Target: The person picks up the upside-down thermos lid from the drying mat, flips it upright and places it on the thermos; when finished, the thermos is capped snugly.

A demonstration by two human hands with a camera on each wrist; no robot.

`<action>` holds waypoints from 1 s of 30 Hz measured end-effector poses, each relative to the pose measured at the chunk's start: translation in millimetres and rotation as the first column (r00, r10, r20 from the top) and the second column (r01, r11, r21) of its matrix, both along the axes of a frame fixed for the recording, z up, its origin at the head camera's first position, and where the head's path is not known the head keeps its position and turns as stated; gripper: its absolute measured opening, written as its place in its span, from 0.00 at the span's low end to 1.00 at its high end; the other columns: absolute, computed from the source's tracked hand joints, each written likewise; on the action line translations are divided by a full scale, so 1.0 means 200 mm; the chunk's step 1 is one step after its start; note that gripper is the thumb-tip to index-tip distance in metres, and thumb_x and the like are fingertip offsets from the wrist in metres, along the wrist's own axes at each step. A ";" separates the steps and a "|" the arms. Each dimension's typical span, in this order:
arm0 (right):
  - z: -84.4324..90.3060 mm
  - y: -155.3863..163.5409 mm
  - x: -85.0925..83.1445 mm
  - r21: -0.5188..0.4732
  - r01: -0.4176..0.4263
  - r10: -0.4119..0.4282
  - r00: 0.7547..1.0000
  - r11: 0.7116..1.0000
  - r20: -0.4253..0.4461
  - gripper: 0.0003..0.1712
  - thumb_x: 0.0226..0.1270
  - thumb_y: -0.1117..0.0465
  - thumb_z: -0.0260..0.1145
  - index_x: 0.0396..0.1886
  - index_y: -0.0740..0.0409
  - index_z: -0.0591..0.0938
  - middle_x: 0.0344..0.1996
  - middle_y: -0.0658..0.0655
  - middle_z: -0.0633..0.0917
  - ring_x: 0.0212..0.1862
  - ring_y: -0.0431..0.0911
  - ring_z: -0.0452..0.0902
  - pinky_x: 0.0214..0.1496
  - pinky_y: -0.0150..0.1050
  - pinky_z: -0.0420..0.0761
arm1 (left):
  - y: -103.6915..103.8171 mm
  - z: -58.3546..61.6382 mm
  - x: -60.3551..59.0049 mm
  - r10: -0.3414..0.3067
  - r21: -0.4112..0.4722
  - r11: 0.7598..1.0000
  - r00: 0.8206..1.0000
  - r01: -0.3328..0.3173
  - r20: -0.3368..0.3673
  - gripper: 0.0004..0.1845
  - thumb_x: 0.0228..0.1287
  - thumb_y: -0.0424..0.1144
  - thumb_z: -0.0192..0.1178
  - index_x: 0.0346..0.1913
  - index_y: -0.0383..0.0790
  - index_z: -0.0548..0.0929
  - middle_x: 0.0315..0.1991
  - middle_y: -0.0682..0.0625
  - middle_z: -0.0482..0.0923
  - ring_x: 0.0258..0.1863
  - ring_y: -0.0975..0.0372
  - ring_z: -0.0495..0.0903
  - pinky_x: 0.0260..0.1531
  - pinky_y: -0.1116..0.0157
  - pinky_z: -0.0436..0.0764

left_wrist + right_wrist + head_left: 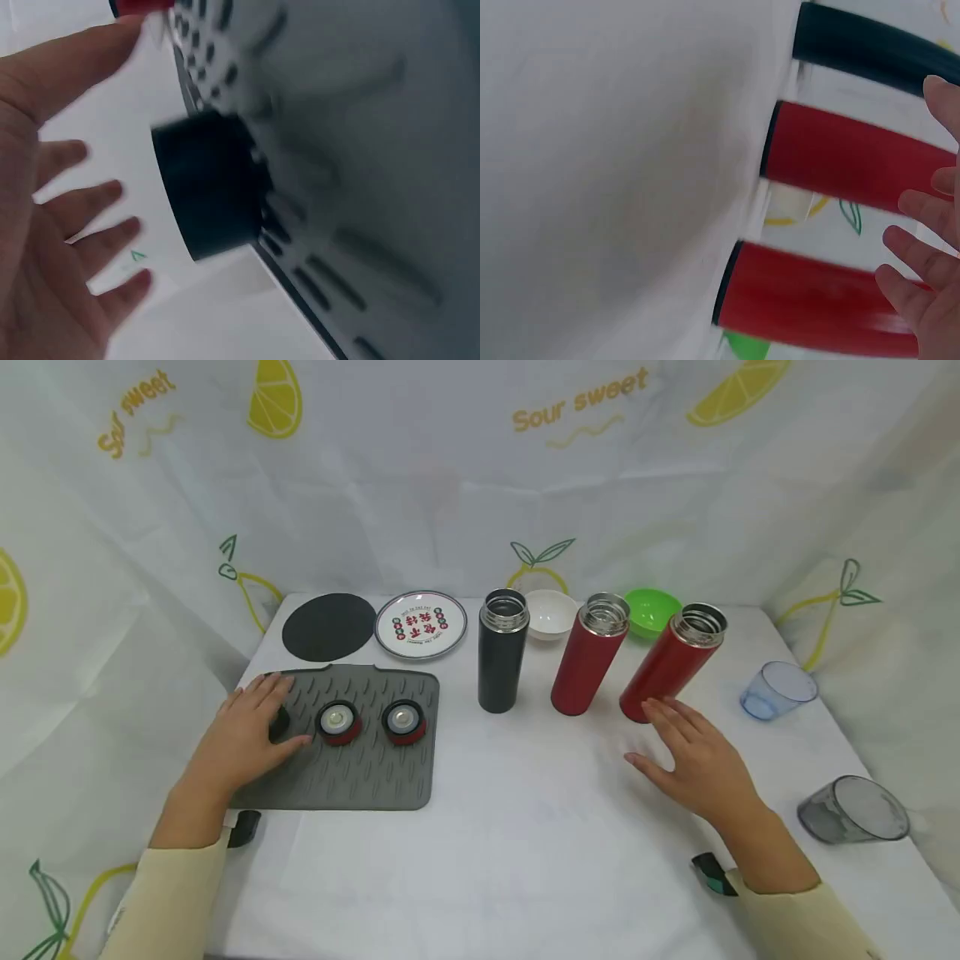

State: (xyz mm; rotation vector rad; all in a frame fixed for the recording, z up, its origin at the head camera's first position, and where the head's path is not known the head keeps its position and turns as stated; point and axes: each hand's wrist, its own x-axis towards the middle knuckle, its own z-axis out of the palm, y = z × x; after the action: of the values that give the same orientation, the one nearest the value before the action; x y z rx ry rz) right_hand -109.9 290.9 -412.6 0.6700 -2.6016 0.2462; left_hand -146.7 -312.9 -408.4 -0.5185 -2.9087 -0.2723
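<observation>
My left hand (pixel 258 720) hovers open over the left end of a grey ridged mat (pixel 367 777), its palm just above a black lid (pixel 280 724). In the left wrist view the spread fingers (pixel 97 196) are apart from that black lid (pixel 210 184). Two red lids (pixel 338 722) (pixel 404 722) lie on the mat to its right. Three open flasks stand in a row: black (pixel 502 652), red (pixel 588 656) and red (pixel 671 664). My right hand (pixel 686 747) is open, with its fingertips close to the base of the rightmost red flask (pixel 810 300).
At the back lie a black round pad (pixel 328 627), a printed plate (pixel 421 624), a white bowl (pixel 551 614) and a green bowl (pixel 652 610). A blue cup (pixel 777 691) and a grey cup (pixel 855 810) lie on their sides at the right. Cloth walls enclose the table.
</observation>
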 end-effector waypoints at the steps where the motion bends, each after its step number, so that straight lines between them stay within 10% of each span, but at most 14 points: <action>1: -0.01 -0.04 -0.02 -0.031 -0.038 0.037 0.999 0.999 -0.009 0.51 0.66 0.25 0.43 0.65 0.64 0.73 0.59 0.64 0.78 0.63 0.60 0.69 0.55 0.60 0.75 | -0.03 0.01 -0.02 0.019 0.001 1.000 0.999 -0.019 0.036 0.51 0.50 0.51 0.73 0.71 0.28 0.61 0.67 0.28 0.61 0.66 0.36 0.59 0.61 0.37 0.57; 9: -0.05 -0.33 -0.09 -0.152 -0.246 0.260 0.962 0.957 0.083 0.38 0.58 0.46 0.73 0.64 0.59 0.75 0.56 0.57 0.81 0.58 0.53 0.75 0.54 0.52 0.78 | -0.14 0.01 -0.13 0.158 0.069 0.979 0.924 -0.194 0.349 0.50 0.54 0.39 0.70 0.70 0.17 0.51 0.61 0.20 0.58 0.60 0.31 0.61 0.57 0.37 0.63; 14: -0.04 -0.40 -0.08 -0.217 -0.232 0.277 0.939 0.948 0.206 0.36 0.57 0.49 0.74 0.63 0.56 0.77 0.56 0.54 0.81 0.58 0.51 0.75 0.55 0.50 0.78 | -0.06 0.03 -0.09 0.148 0.154 0.970 0.959 -0.189 0.243 0.43 0.51 0.38 0.72 0.65 0.18 0.62 0.58 0.25 0.62 0.55 0.34 0.66 0.53 0.38 0.67; 21: -0.01 -0.51 -0.09 -0.427 -0.152 0.340 0.847 0.892 0.409 0.31 0.62 0.50 0.71 0.64 0.52 0.76 0.57 0.53 0.80 0.56 0.51 0.77 0.54 0.51 0.78 | 0.37 0.12 -0.04 -0.075 0.221 0.971 0.996 0.085 -0.053 0.35 0.44 0.34 0.77 0.58 0.28 0.74 0.55 0.36 0.68 0.52 0.45 0.71 0.47 0.47 0.76; 25: 0.00 -0.62 -0.11 -0.573 -0.127 0.442 0.774 0.810 0.453 0.32 0.64 0.51 0.70 0.65 0.56 0.74 0.56 0.58 0.81 0.53 0.51 0.80 0.53 0.50 0.79 | 0.66 0.15 -0.01 -0.243 0.195 0.942 0.955 0.274 -0.169 0.35 0.44 0.36 0.77 0.57 0.30 0.75 0.56 0.40 0.69 0.53 0.50 0.70 0.47 0.54 0.78; 30: 0.02 -0.73 -0.12 -0.667 -0.047 0.469 0.749 0.743 0.469 0.33 0.62 0.52 0.71 0.64 0.59 0.74 0.53 0.56 0.82 0.50 0.46 0.82 0.50 0.47 0.81 | 1.00 0.12 0.02 -0.409 0.140 0.877 0.868 0.459 -0.284 0.33 0.47 0.38 0.74 0.57 0.31 0.76 0.53 0.42 0.71 0.52 0.53 0.70 0.53 0.58 0.74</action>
State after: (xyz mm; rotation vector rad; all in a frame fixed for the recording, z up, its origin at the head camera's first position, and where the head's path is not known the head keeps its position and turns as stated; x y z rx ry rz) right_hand -134.3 145.9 -408.8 0.8085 -2.6857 1.6035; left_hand -143.3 -113.4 -385.0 -1.0895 -2.4551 -0.5178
